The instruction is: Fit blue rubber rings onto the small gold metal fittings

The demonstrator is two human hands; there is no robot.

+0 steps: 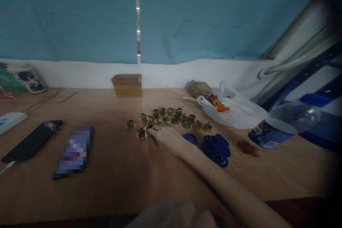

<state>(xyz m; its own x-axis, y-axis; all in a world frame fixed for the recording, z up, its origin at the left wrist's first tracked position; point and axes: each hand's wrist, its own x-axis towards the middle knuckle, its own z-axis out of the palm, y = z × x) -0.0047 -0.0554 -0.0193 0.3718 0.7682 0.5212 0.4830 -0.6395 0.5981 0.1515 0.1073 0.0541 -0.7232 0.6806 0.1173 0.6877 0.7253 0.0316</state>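
My right hand (167, 139) reaches in from the lower right, with its fingers bent together over a small brass-coloured round fitting (150, 136) at the near side of a loose group. The fingertips seem to pinch it, partly hiding it. Just left of it lies another brass fitting (141, 133), and one more fitting (130, 124) sits apart to the left. Several others (168, 119) are spread behind the hand. Blue rings (216, 146) lie piled beyond my forearm. My left hand does not show clearly; a blurred rounded shape (173, 217) fills the bottom edge.
Two phones (32, 141) (74, 152) lie on the wooden table (114, 185) at left. A cardboard box (128, 87) stands at the back. To the right are a white plastic bag (237, 110), a tilted bottle (283, 124) and a brown stain (247, 148).
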